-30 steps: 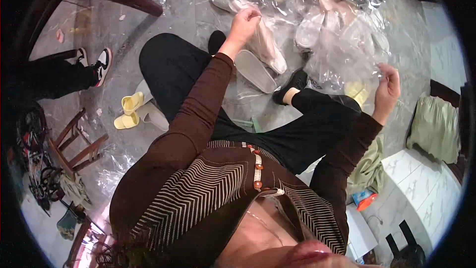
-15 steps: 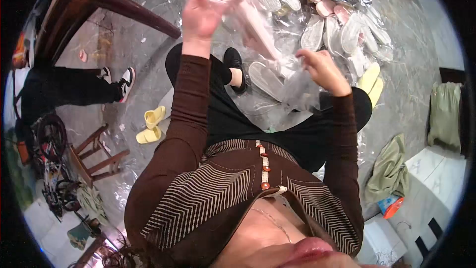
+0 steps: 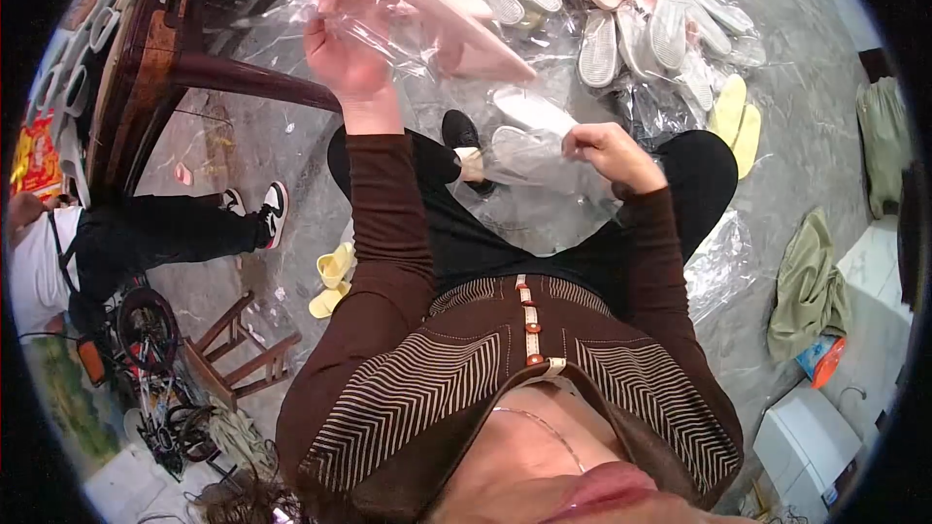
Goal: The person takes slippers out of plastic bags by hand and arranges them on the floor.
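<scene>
My left hand point(image 3: 354, 53) is raised at the upper left, its fingers closed on a clear plastic bag point(image 3: 374, 2). Pale pink slippers point(image 3: 476, 44) show in or behind this film, slanting down to the right. Over my lap my right hand point(image 3: 618, 157) pinches the edge of another thin clear bag point(image 3: 549, 175). White slippers point(image 3: 532, 112) lie on the floor between my legs, partly under that bag. Whether the second bag holds anything is unclear.
Bagged white slippers point(image 3: 597, 49) pile up ahead, with yellow slippers point(image 3: 735, 126) beside my right knee. A wooden table leg point(image 3: 257, 78) reaches toward my left hand. Another person's shoe point(image 3: 275, 213), a wooden stool point(image 3: 243, 349) and yellow slippers point(image 3: 333, 279) are at left.
My left hand has moved left and slightly down with the pink slippers' bag, spreading it. My right hand has dropped slightly. The white slippers between my legs show more plainly.
</scene>
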Demonstrator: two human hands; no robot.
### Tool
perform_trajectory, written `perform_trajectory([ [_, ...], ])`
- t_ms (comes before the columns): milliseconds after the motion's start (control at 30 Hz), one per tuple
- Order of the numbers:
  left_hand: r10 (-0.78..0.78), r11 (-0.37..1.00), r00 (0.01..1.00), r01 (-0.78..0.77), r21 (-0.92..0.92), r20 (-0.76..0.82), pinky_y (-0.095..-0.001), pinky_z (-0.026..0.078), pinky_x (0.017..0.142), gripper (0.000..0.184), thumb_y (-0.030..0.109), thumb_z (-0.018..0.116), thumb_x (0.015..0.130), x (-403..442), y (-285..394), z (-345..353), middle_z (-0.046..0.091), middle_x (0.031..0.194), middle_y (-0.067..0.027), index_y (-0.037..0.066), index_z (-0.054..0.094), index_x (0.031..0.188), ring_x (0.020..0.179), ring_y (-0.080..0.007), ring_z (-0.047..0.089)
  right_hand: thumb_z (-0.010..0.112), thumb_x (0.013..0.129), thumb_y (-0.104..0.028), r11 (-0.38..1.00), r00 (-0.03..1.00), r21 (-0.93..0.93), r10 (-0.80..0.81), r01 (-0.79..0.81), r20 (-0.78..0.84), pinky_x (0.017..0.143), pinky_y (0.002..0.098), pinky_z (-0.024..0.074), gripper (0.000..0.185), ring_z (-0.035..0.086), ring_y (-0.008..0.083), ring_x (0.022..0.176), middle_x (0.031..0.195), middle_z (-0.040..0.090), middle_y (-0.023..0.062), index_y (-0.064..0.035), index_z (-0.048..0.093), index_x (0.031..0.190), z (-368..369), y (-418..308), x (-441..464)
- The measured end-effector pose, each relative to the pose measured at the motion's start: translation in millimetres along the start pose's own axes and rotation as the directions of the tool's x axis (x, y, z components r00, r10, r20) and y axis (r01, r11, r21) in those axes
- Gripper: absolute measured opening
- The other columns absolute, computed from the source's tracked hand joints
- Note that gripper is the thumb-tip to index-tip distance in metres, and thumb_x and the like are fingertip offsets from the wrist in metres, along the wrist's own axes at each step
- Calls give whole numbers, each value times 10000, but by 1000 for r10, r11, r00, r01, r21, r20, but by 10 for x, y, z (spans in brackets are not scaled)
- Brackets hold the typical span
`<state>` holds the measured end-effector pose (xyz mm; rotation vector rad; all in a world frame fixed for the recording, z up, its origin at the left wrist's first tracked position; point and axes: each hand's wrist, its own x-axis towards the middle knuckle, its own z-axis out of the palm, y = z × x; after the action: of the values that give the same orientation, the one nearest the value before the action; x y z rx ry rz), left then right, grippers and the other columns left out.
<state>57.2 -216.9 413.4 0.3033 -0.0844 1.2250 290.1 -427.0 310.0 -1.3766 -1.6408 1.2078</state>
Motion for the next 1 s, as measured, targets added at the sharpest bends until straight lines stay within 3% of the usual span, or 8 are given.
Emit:
perform_trajectory([
  [67,86,980,992,-67,190,-97,-550,212,969,144,139,423,800,18,-2,-37,559,808,-49,51,535,772,865,-229,527,511,715,27,994,999,102,-32,29,32,637,243,424,66,538,126,677,705,570,45,17,549,769,-206,-352,-151],
  [167,-158,984,953,174,-42,257,-479,329,878,163,179,429,802,62,60,-260,447,642,-1,73,489,694,647,-161,462,529,694,31,856,983,486,-123,176,-139,694,265,433,73,554,166,769,794,583,64,27,561,759,-587,-365,-387],
  [333,-145,989,974,146,4,173,-435,369,800,190,222,431,813,-32,22,-408,376,607,23,83,445,685,553,-127,359,532,709,7,814,952,547,-23,196,-307,678,268,435,85,554,167,760,797,583,69,21,567,784,-726,24,-95],
  [400,-65,991,979,86,107,-192,-415,380,807,197,233,427,817,-28,46,-781,396,609,12,71,455,707,552,-135,380,533,716,-5,807,931,565,58,169,-361,670,269,435,92,554,167,755,798,584,71,18,570,797,-719,284,133],
  [467,-15,983,931,81,165,-366,-405,385,810,202,238,425,819,-82,4,-774,406,609,6,66,460,718,552,-139,390,534,724,-17,806,907,575,125,143,-402,663,271,436,99,554,167,751,799,584,73,14,573,810,-650,561,368],
  [600,15,785,962,157,599,-271,-286,455,672,261,228,358,843,-466,-192,-247,534,751,-52,30,523,883,716,-151,517,537,739,-41,807,871,581,205,107,-446,647,273,437,116,553,167,741,802,584,78,8,579,835,-484,992,747],
  [867,-218,910,974,223,351,-54,-263,455,594,256,221,372,842,-679,-185,-478,540,773,-59,21,523,895,710,-152,529,543,769,-89,875,861,485,252,-7,-442,616,279,440,151,552,168,722,807,584,87,-5,590,886,-465,1241,912],
  [1000,-222,906,943,293,306,-247,-267,443,559,226,214,386,840,-496,-117,-1271,529,762,-54,35,521,872,682,-143,517,533,780,-91,928,835,282,348,-243,-427,591,272,440,153,551,151,691,780,590,72,-11,592,896,-749,766,890],
])
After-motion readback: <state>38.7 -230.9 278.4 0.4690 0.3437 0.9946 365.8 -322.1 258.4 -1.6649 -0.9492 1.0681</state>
